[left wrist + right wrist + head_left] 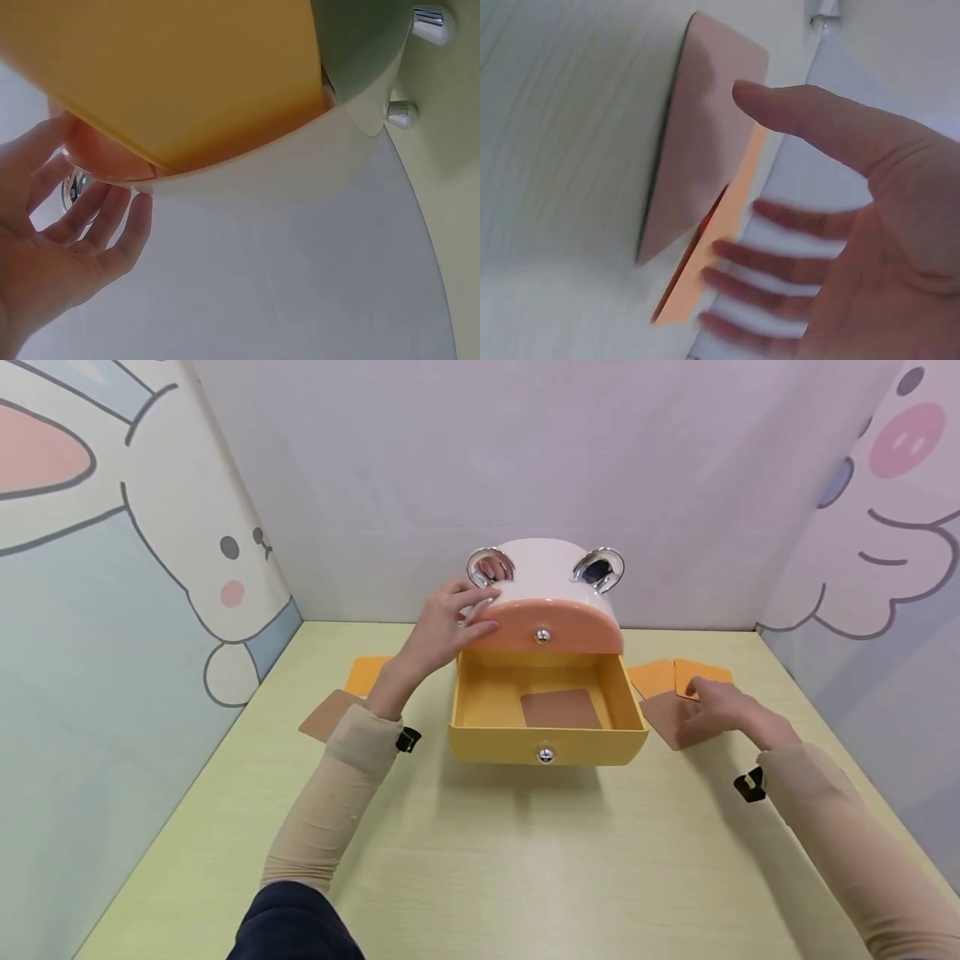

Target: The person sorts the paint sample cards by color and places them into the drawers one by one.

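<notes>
A small white drawer box [543, 564] with two silver ring-shaped ears stands at the back of the table. Its orange upper drawer [577, 625] is closed, while the yellow lower drawer [498, 747] is pulled out and has a brown card [560, 708] lying in it. My left hand [444, 627] holds the box's upper left edge, thumb on the front, fingers over the side. To the right, my right hand [716, 706] hovers over another brown card [705, 135] and an orange card [731, 225], its fingers apart and holding nothing.
Left of the box lie an orange card [366, 675] and a brown card [327, 717], partly behind my left forearm. A second orange card [652, 678] lies at the right. Printed walls [135, 710] border the pale table [517, 868] on both sides.
</notes>
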The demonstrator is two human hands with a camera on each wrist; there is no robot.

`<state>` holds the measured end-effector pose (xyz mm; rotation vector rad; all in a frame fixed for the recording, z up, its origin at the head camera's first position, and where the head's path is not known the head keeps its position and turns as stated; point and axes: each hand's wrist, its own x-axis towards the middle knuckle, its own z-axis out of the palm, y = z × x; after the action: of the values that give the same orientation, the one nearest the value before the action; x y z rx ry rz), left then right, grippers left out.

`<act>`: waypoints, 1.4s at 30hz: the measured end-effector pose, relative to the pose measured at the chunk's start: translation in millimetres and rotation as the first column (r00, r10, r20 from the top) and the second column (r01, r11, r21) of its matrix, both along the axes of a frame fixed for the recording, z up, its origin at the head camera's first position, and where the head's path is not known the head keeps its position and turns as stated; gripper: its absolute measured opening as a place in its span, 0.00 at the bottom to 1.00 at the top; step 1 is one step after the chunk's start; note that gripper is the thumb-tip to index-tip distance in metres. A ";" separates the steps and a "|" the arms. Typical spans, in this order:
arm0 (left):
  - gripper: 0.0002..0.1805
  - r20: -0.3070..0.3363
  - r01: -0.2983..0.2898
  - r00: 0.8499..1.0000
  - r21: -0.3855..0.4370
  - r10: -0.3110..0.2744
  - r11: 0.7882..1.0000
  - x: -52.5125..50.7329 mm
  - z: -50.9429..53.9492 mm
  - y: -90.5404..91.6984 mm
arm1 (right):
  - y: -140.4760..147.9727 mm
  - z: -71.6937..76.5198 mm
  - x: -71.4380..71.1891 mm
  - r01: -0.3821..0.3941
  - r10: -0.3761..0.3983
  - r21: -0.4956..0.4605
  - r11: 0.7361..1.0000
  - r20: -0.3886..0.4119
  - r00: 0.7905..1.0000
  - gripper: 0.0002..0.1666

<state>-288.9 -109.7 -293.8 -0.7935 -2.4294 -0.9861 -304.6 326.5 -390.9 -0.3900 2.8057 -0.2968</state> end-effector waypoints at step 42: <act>0.23 0.022 0.014 1.000 0.038 -0.014 0.999 0.7 1.2 0.9 | -13.3 -15.2 -9.8 -0.141 0.142 0.097 0.985 -0.003 0.990 0.54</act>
<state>-288.2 -108.8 -292.6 -0.7917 -2.4199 -1.0486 -314.4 313.1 -406.1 -0.5660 2.7714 -0.1273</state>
